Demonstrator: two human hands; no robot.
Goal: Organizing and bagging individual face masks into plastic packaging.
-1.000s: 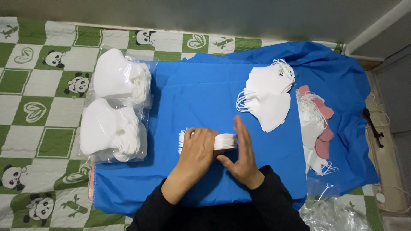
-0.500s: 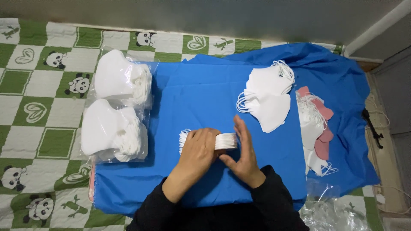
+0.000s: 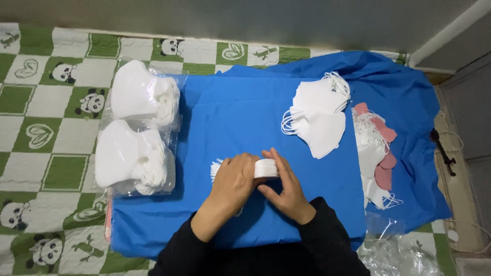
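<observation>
Left hand (image 3: 234, 180) and right hand (image 3: 287, 188) both clasped around a stack of white face masks (image 3: 266, 168), pressed on the blue cloth (image 3: 230, 117) at 6 o'clock. Bagged masks (image 3: 138, 128) at 9 o'clock; loose masks (image 3: 319, 120) at 2 o'clock.
</observation>
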